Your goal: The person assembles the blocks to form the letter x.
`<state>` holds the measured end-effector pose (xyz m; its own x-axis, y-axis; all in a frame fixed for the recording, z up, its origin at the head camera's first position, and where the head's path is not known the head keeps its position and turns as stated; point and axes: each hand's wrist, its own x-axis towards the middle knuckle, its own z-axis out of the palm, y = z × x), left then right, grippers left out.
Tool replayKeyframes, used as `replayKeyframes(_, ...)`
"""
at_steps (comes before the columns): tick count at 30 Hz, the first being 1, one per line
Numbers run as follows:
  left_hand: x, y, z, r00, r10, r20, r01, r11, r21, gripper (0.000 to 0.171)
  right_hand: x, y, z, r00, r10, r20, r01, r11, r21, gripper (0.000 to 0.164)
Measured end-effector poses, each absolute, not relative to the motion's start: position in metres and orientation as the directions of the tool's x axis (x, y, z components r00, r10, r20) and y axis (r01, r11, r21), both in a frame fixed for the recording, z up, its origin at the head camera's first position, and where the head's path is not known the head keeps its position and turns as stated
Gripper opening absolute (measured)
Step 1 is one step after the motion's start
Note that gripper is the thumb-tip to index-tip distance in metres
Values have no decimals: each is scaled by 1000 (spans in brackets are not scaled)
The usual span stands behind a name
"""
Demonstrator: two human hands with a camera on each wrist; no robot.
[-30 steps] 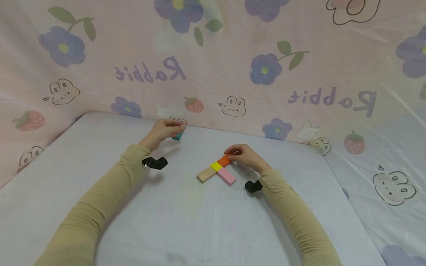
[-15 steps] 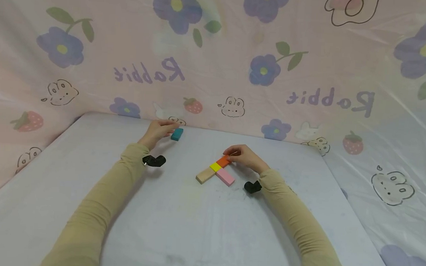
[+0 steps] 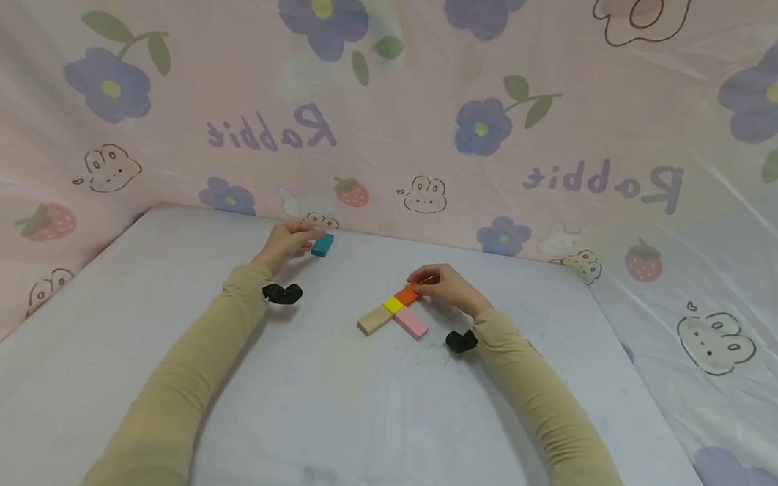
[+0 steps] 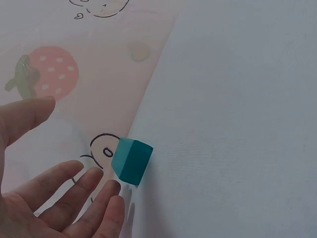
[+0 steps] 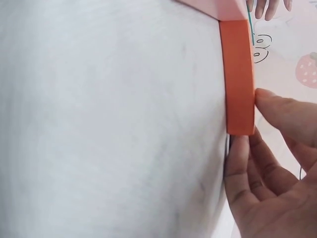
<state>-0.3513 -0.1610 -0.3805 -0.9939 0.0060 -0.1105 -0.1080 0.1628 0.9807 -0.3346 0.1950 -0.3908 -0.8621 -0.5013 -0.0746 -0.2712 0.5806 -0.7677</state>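
In the head view my left hand point(image 3: 286, 245) is at the back of the table, just left of a teal block point(image 3: 323, 245). The left wrist view shows its thumb and fingers spread, with a small gap between them and the teal block point(image 4: 132, 161). My right hand point(image 3: 451, 287) holds the far end of an orange block point(image 3: 407, 294). Up close, the thumb is on one face of the orange block point(image 5: 238, 79) and the forefinger at its end. A yellow square point(image 3: 394, 305) joins the orange block, a plain wooden block point(image 3: 375, 321) and a pink block point(image 3: 411, 323).
A white-covered table point(image 3: 327, 416) carries the blocks. Behind it hangs a pink curtain point(image 3: 394, 140) printed with flowers and rabbits, close to the teal block. Black wrist cameras stick out beneath both sleeves.
The left hand has drawn back to the left from the teal block, which now lies uncovered on the table. The right hand and the joined blocks stay put.
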Motion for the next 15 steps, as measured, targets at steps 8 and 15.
replayKeyframes(8, -356, -158, -384, -994, -16, -112, -113, 178, 977, 59, -336, 195, -390, -863, -500, -75, -272, 584, -765, 22)
replayKeyframes(15, -358, -153, -389, -998, -20, -53, -56, 287, 956, 58, -335, 195, -391, -860, -506, -68, -276, 572, -772, 24)
